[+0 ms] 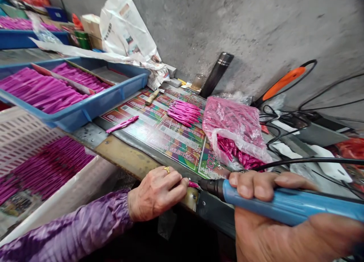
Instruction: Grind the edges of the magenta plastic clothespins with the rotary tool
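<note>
My left hand, with a gold ring and a purple sleeve, is closed at the bench's front edge. It pinches a small pink plastic piece, mostly hidden by the fingers. My right hand wraps round a blue electric screwdriver lying nearly level. The tool's black nose meets the pink piece or stops just short of it; which one, I cannot tell. On the printed mat lie a few slim pink pieces and a neat pile of pink pieces. An open plastic bag spills small glossy pink parts.
A blue divided tray of pink pieces stands at left, above a white crate holding more. Behind the mat are a small hammer, a black cylinder and an orange-handled tool. Black cables run across the right.
</note>
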`<state>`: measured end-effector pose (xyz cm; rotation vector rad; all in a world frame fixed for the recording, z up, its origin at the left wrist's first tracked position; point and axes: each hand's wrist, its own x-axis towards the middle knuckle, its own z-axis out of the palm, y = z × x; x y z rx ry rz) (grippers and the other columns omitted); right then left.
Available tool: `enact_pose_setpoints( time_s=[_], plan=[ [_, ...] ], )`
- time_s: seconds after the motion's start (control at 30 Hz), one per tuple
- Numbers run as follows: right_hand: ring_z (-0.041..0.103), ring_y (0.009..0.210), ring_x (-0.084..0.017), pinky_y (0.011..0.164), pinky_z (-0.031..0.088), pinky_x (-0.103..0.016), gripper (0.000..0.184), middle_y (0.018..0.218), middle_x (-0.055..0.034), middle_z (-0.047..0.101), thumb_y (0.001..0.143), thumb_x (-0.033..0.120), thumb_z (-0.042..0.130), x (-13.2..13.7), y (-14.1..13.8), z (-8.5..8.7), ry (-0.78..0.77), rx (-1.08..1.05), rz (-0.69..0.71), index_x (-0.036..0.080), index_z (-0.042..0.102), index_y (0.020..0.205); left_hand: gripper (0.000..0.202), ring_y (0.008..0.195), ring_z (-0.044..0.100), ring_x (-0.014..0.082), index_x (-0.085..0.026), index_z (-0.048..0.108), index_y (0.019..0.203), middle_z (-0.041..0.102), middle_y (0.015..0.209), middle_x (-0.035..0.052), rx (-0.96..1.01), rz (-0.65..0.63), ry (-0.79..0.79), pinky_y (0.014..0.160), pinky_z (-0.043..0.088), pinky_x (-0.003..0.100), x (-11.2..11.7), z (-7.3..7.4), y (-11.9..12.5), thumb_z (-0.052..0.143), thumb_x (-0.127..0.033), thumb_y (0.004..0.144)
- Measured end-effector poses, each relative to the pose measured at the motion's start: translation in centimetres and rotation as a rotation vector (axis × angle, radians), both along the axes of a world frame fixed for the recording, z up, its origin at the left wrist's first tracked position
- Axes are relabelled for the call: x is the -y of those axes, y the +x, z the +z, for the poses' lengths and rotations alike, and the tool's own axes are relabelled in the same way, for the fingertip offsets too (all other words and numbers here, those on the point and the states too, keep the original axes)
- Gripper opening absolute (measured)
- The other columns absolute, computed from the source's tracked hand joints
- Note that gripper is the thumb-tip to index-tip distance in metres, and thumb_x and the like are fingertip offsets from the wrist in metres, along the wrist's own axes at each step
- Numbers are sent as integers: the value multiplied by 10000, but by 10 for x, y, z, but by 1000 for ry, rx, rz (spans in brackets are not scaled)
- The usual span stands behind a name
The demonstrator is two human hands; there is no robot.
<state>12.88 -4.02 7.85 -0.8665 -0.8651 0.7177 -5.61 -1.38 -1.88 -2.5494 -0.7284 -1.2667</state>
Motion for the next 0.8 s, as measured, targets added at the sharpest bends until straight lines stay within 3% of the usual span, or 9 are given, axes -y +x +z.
enact_pose_setpoints(
  time_s=[0.17,0.37,0.63,0.8],
  plan=[
    [482,518,-130,618,551,-342,599,582,76,450,706,815,790,1,-1,0,13,-7,21,253,587,751,136,695,612,152,-141,604,1036,668,820,26,80,-24,-82,619,445,289,1,-8,1,479,-100,1071],
    [479,510,-127,575,537,-327,620,578,75,466,640,813,836,1,-5,2,-13,-36,21,249,596,738,125,729,630,159,-171,577,981,685,832,26,94,-23,-76,652,485,295,0,-12,2,512,-92,1052],
    [479,509,-121,567,527,-317,631,570,70,486,656,814,825,-3,-6,4,-11,-23,32,240,574,729,178,653,604,147,-113,591,1217,685,806,22,82,36,-40,582,468,291,-2,-7,3,486,-123,1073],
    [483,510,-126,571,526,-324,635,578,70,476,669,823,810,-3,-6,2,-12,-9,28,244,558,727,176,680,615,149,-108,611,1219,682,812,25,59,7,-70,602,487,283,-1,-8,2,520,-124,1068]
  ],
)
